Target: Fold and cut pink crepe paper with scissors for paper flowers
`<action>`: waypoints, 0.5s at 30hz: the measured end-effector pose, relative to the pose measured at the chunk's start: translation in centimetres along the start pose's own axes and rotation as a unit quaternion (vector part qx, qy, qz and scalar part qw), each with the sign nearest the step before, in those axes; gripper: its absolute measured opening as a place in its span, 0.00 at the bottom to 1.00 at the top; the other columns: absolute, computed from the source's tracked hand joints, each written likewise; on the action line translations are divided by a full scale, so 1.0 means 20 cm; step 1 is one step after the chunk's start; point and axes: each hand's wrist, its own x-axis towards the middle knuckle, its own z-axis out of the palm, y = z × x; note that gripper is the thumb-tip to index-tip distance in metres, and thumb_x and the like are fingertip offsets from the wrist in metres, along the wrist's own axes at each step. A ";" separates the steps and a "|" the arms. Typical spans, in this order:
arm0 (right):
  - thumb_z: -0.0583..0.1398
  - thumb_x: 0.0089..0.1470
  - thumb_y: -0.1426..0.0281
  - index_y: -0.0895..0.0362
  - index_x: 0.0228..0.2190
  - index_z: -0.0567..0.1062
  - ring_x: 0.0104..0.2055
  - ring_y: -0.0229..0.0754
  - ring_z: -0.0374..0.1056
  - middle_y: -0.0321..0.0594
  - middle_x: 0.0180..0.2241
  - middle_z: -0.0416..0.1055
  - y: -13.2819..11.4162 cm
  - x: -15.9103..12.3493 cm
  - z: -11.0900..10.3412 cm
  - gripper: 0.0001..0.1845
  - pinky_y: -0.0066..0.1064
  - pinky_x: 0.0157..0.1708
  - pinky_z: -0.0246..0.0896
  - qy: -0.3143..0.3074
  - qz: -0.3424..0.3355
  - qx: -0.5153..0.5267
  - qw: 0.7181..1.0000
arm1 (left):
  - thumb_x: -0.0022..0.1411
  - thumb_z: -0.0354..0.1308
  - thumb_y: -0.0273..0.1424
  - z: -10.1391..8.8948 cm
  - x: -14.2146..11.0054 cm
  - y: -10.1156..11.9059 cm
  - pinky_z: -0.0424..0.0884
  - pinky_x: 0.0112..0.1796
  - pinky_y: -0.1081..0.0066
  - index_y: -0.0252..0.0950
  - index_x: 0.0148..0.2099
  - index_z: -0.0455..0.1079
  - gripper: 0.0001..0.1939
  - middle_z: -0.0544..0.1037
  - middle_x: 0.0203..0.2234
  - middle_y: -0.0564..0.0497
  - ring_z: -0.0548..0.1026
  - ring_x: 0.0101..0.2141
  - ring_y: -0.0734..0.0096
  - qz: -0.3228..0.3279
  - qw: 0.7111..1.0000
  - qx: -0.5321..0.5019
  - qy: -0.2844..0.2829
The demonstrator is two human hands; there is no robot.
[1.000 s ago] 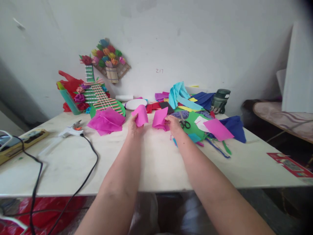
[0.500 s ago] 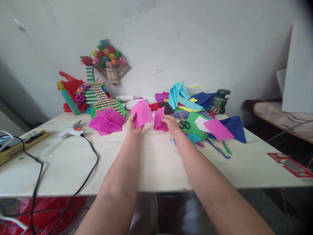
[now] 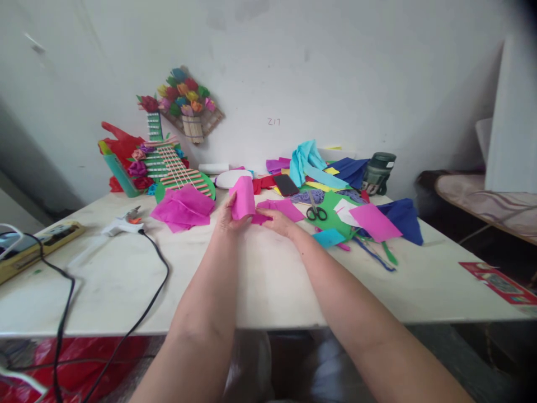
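Observation:
Upright above the table, a sheet of pink paper [image 3: 242, 197] bends into a curve, with my left hand [image 3: 232, 215] closed around its lower left side. My right hand [image 3: 274, 220] is at the sheet's lower right, its fingers closed on pink paper there. Whether that is the same sheet or a separate piece, I cannot tell. Just behind the right hand, more pink paper [image 3: 285, 208] lies flat. To the left rests a crumpled heap of magenta paper [image 3: 183, 208]. Black-handled scissors [image 3: 316, 213] lie right of my right hand.
A glue gun [image 3: 122, 225] with a black cord and a power strip [image 3: 42, 246] occupy the left side. Behind stand a guitar-shaped craft [image 3: 176, 168] and a paper-flower basket [image 3: 192, 129]. Coloured paper, a phone [image 3: 286, 184] and a dark bottle [image 3: 378, 173] are at the right.
The sheet in my left hand has gone from flat to curved. My right hand has moved left to its lower edge, and the pink paper it held up before is no longer raised.

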 end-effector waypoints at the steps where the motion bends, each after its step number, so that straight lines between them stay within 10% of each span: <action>1: 0.58 0.40 0.80 0.54 0.43 0.75 0.52 0.47 0.64 0.38 0.47 0.71 0.00 0.00 0.00 0.25 0.41 0.54 0.55 -0.016 -0.004 -0.008 1.000 | 0.57 0.55 0.34 0.00 0.00 0.00 0.73 0.39 0.59 0.36 0.46 0.65 0.14 0.75 0.30 0.48 0.75 0.31 0.65 -0.005 1.000 0.000 0.002; 15: 0.62 0.39 0.70 0.58 0.34 0.76 0.37 0.43 0.69 0.35 0.30 0.75 0.04 0.01 0.00 0.15 0.35 0.41 0.62 0.046 0.009 0.146 0.988 | 0.53 0.59 0.33 -0.02 0.06 -0.07 0.71 0.42 0.63 0.33 0.43 0.67 0.15 0.76 0.34 0.43 0.74 0.40 0.59 0.041 0.994 0.101 -0.012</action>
